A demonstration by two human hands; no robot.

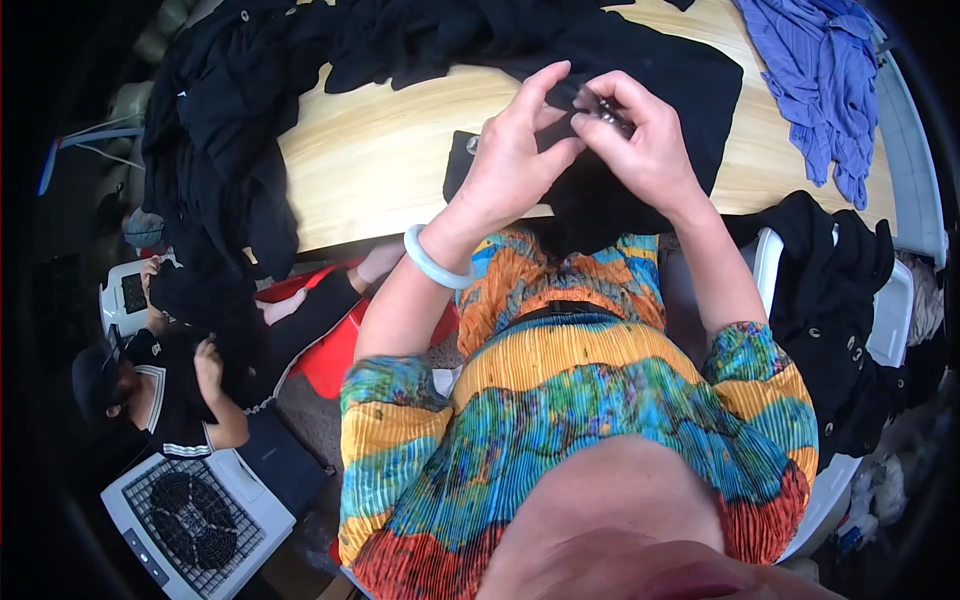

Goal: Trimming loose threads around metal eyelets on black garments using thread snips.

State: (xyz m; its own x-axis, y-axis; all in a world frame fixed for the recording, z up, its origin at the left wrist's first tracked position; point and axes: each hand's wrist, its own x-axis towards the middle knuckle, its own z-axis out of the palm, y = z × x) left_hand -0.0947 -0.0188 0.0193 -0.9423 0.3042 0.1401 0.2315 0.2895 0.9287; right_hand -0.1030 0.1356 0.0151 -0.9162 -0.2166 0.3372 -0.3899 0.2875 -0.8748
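Both hands are up over the near edge of the wooden bench (380, 160) now, working close together on a black garment (640, 70) that spreads across the bench top and hangs down toward the lap. The left hand (515, 150), with a pale green bangle (435, 262) on its wrist, pinches a fold of the black cloth between thumb and fingers, grip closed on the fabric. The right hand (650, 140) meets it fingertip to fingertip, clenched on a small dark shiny piece (605, 108) at the garment's edge; whether that is a button or a fastener I cannot make out. By my reading the work on this spot is in the middle: the piece sits in the fingers, not let go, and the cloth is not laid flat. Plenty appears left, too, with a big heap of black clothes (220, 130) on the far left of the bench and another black garment with metal snaps (840, 310) draped over the white chair (890, 310) at right. A blue-violet shirt (825, 80) lies crumpled at the far right corner. Down at left a second person (150, 390) sits low on the floor handling black cloth, beside a white fan unit (195, 520). The heaps crowd the bench, leaving only a bare strip in the middle.
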